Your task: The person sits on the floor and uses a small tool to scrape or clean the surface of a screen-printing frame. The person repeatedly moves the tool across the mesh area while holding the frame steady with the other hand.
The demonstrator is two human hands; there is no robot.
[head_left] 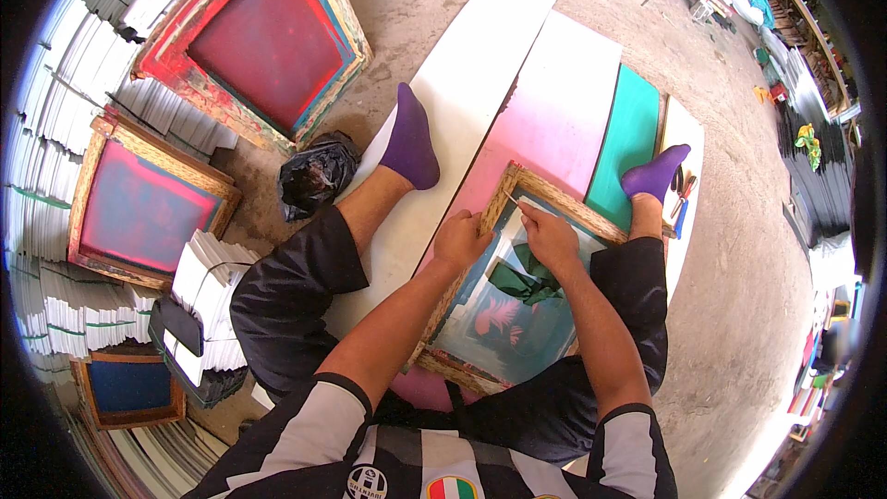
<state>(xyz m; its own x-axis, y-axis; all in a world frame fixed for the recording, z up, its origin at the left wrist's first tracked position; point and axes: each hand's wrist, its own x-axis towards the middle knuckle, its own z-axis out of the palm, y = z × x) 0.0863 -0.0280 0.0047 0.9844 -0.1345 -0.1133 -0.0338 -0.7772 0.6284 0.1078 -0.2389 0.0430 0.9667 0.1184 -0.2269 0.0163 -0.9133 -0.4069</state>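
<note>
A wooden screen-printing frame (pixel 567 207) rests slanted between my legs, its mesh marked with a pale border and a pink leaf-like design. My left hand (pixel 460 240) is closed around the upper part of its left side rail. Just inside the top corner, my right hand (pixel 552 238) is closed in a pinch over the mesh. A thin pale strip shows at its fingertips, too small to name. Crumpled dark green pieces (pixel 522 279), perhaps plastic or tape, lie on the mesh below my right hand.
White, pink and green boards (pixel 637 120) lie under my legs. Hand tools (pixel 684 194) sit beside my right foot. At left are a black plastic bag (pixel 317 174), a large red screen frame (pixel 263 42), a smaller one (pixel 152 208) and stacked white sheets (pixel 208 282).
</note>
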